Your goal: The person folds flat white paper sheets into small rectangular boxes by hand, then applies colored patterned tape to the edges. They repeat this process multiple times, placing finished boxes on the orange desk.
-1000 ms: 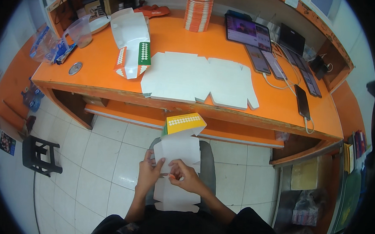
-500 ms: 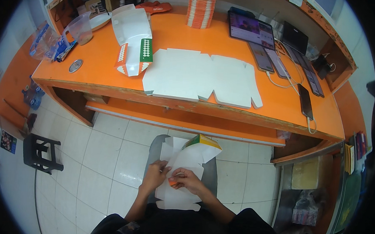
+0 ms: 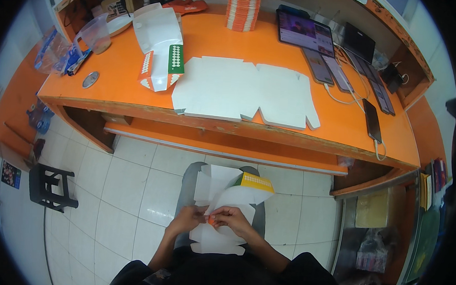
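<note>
A partly folded white cardboard box (image 3: 218, 238) lies across my lap, its white inner side up. One raised wall at its far right shows a yellow and green printed outside. My left hand (image 3: 185, 219) pinches a flap at the left of the box. My right hand (image 3: 232, 220) is closed on a small orange-printed flap near the middle, its fingertips meeting those of the left. Fingers hide the exact fold between them. Ahead on the orange desk (image 3: 122, 96) lies a stack of flat white box blanks (image 3: 243, 91).
An opened printed box (image 3: 161, 69) stands left of the blanks, beside a clear plastic jug (image 3: 95, 35). A tall orange-and-white stack (image 3: 243, 9) stands at the back. Tablet (image 3: 306, 33), phones and white cables crowd the right. A black stool (image 3: 53, 186) stands on the floor at left.
My hands have come closer together, the left moving right until the fingertips meet at the orange flap. The yellow wall of the box has turned, showing more of its printed side.
</note>
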Tool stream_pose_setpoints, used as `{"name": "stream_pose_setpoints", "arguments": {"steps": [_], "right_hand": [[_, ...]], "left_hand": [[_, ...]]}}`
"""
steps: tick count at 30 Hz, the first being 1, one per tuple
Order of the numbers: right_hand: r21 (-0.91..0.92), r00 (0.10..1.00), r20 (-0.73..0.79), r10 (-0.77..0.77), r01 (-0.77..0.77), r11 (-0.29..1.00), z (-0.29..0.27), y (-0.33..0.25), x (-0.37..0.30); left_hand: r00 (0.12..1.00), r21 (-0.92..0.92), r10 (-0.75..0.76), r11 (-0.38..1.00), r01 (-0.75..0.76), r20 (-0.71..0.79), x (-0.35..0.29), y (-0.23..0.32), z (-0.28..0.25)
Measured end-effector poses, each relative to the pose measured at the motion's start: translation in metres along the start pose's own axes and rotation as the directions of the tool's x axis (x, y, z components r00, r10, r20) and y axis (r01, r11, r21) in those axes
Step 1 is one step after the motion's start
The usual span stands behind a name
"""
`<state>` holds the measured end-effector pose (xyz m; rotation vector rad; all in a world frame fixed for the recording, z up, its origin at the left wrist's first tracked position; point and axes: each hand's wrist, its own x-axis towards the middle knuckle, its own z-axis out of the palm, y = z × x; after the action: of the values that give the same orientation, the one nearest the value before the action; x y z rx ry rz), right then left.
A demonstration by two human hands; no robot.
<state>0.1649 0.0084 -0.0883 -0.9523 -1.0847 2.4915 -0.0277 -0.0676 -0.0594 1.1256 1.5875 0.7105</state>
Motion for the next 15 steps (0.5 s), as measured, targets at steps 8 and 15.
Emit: {"name": "stream_pose_setpoints", "arguments": {"steps": [8,15], "right_hand": [[-0.092,0.999,0.036,0.027,-0.023,0.996,0.005,0.024,-0.013],[-0.487,0.981,0.165,-0.101,0.170,0.857,0.005,0.025,-0.023]], "left_hand": [[0.999,0.240,-0.019,0.971,0.007,0.046,-0.007,-0.010,0.016],[0.999,0.242,0.003,0.970,-0.016,0.054,-0.008,-0.010,0.016]]}}
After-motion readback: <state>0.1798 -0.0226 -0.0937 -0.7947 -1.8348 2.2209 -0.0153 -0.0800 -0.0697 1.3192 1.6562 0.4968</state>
